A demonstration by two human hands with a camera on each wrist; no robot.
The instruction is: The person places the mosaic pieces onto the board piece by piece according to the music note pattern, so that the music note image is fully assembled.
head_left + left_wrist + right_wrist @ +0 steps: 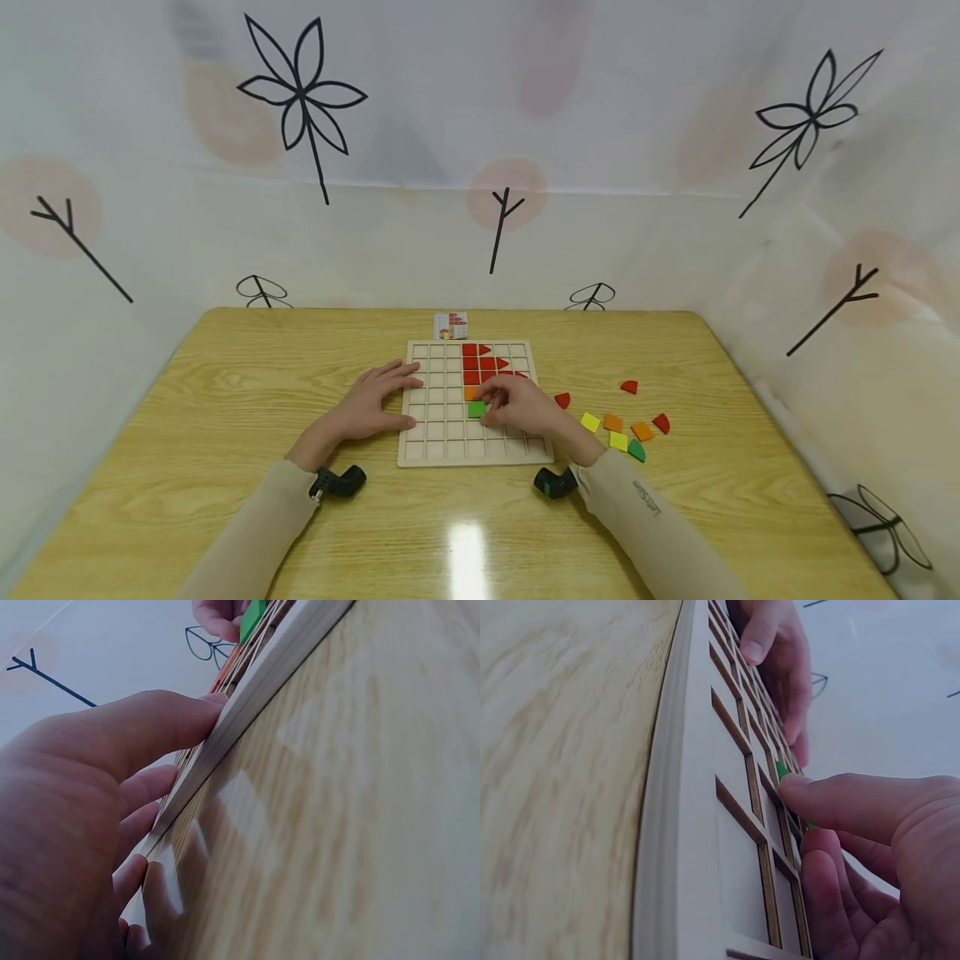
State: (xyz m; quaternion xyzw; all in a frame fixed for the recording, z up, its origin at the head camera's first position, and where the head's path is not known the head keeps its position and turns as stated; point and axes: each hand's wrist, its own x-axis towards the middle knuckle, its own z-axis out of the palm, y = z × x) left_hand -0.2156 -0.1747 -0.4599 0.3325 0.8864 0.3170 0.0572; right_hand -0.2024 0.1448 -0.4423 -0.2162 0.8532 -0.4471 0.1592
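A wooden grid board (435, 454) lies flat on the table. My left hand (367, 404) rests at its left edge, thumb and spread fingertips touching the rim. Over the middle of the grid, my right hand (517, 406) pinches a green square tile (476, 409) between thumb and fingers. In the left wrist view this green tile (253, 621) stands tilted at the board's surface; in the right wrist view the thumb covers most of it. Just above it sits an orange tile (470, 392), partly hidden by the fingers. Red tiles (470, 363) fill cells in the upper rows, some with pointed ends.
Right of the board lie loose pieces: red quarter-rounds (629, 387), yellow squares (590, 422), orange squares (642, 431) and a green quarter-round (637, 451). A small printed pattern card (450, 326) lies behind the board. Patterned cloth (420, 242) surrounds the table's (247, 375) back and sides.
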